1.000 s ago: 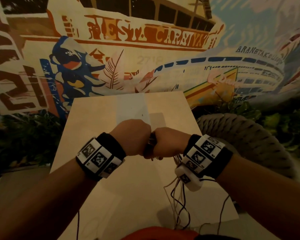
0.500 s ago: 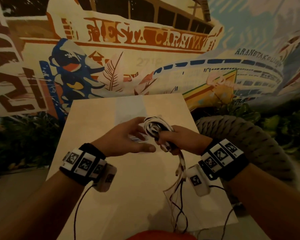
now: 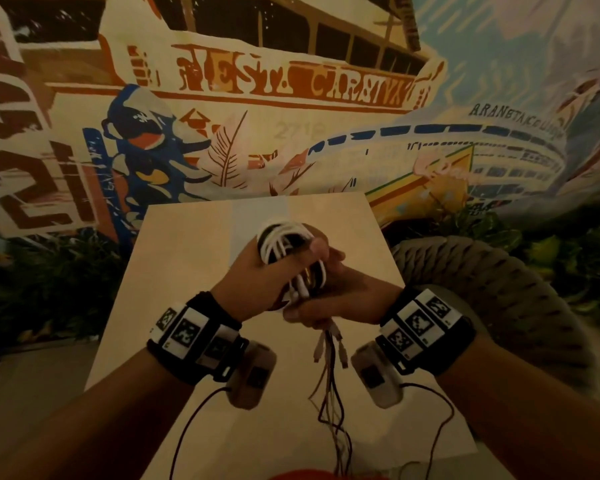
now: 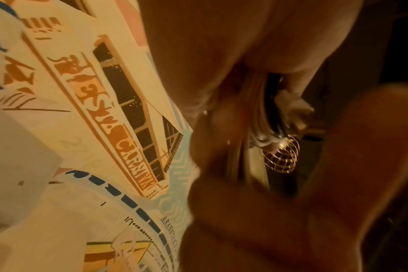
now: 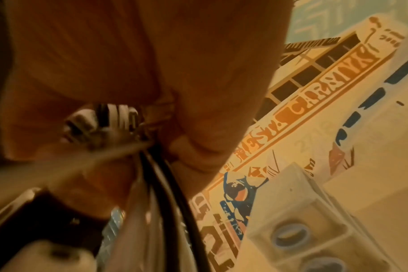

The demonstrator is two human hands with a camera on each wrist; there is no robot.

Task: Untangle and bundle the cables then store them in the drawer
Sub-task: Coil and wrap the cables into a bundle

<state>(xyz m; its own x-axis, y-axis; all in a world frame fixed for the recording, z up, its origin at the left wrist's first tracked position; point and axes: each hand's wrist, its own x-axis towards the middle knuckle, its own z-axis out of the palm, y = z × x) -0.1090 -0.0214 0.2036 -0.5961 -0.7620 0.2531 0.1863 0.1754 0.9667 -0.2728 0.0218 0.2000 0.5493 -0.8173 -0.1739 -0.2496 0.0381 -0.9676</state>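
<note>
Over the pale wooden table (image 3: 194,278), both hands meet on a bundle of white and black cables (image 3: 283,242). My left hand (image 3: 257,278) grips the coiled top of the bundle, with the thumb across the loops. Just below it, my right hand (image 3: 340,299) holds the gathered strands. Loose cable tails (image 3: 329,362) with plugs hang from that hand towards the table's near edge. The left wrist view shows the strands (image 4: 261,117) running between curled fingers. White and black strands (image 5: 112,117) also pass under my palm in the right wrist view. No drawer is in view.
A painted mural wall (image 3: 291,84) stands right behind the table. A thick woven rope seat (image 3: 492,289) sits close on the right, with green plants (image 3: 49,278) on both sides. A clear box with blue rings (image 5: 291,237) shows low in the right wrist view.
The hands were fists pressed together, then parted with the left hand open beside the coil. Now the left hand grips the coil and the right holds lower down.
</note>
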